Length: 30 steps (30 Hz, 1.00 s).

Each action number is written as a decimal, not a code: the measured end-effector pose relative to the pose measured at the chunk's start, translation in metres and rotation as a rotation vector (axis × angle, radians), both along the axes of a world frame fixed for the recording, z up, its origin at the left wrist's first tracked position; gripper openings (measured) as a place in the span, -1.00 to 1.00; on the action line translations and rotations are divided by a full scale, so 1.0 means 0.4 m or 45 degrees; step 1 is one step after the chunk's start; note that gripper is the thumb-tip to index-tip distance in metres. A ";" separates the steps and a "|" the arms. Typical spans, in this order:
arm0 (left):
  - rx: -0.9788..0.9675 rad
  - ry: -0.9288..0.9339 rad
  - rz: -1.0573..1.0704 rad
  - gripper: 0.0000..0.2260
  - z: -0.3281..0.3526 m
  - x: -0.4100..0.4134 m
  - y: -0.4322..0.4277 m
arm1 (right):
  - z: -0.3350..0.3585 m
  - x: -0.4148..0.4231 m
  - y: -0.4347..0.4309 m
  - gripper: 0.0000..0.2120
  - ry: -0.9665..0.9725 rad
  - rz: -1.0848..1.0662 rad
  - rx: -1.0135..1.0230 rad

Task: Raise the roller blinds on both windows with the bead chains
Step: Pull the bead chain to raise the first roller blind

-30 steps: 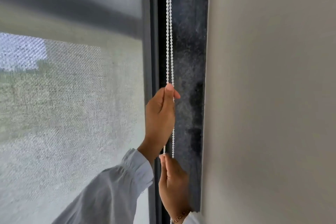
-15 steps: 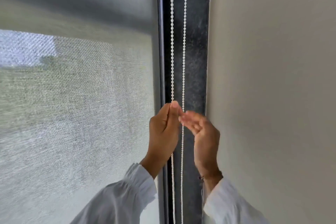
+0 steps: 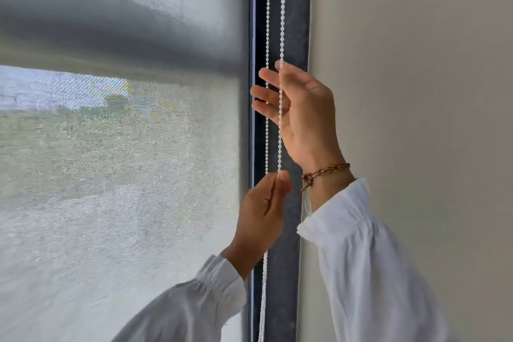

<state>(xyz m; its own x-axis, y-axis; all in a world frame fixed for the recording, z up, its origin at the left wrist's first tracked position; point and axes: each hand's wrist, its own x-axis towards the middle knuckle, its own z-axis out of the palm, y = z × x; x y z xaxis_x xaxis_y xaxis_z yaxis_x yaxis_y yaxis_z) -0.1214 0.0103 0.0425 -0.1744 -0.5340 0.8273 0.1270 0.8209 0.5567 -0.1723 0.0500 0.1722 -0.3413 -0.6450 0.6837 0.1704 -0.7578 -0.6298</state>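
bead chain [image 3: 281, 22]: two white strands down dark window frame [image 3: 294, 36], beside blind [image 3: 125, 147] | left hand [image 3: 263, 219]: pinched shut on chain, low | right hand [image 3: 302, 108]: above, fingers spread loose around right strand | wall [image 3: 416, 64] at right

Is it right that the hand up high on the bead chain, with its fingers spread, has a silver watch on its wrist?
Not quite. The head view shows the right hand up high on the bead chain, fingers spread, but its wrist wears a brown beaded bracelet, not a silver watch.

Both hands [image 3: 302, 108] seemingly pinch bead chain [image 3: 281, 141].
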 end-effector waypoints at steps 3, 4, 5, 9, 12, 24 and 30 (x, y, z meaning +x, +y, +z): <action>-0.057 -0.018 0.090 -0.67 -0.024 -0.017 0.049 | 0.008 -0.004 0.054 -0.84 -0.004 -0.064 0.049; -0.057 -0.020 0.085 -0.66 -0.037 -0.021 0.068 | -0.001 -0.007 0.071 -0.83 -0.014 -0.065 0.057; -0.056 -0.027 0.076 -0.66 -0.053 -0.023 0.085 | -0.016 -0.009 0.087 -0.82 -0.038 -0.049 0.059; -0.050 -0.085 0.081 -0.65 -0.127 -0.040 0.162 | -0.105 -0.032 0.176 -0.80 -0.048 -0.080 -0.007; 0.087 -0.172 -0.002 -0.62 -0.166 -0.041 0.219 | -0.162 -0.052 0.237 -0.81 -0.013 -0.201 -0.051; 0.334 0.037 -0.479 -0.56 0.269 -0.036 0.421 | -0.298 -0.112 0.406 -0.81 0.056 -0.371 -0.095; 0.392 0.243 -0.601 -0.76 0.429 -0.092 0.542 | -0.369 -0.100 0.436 -0.50 0.111 -0.512 -0.117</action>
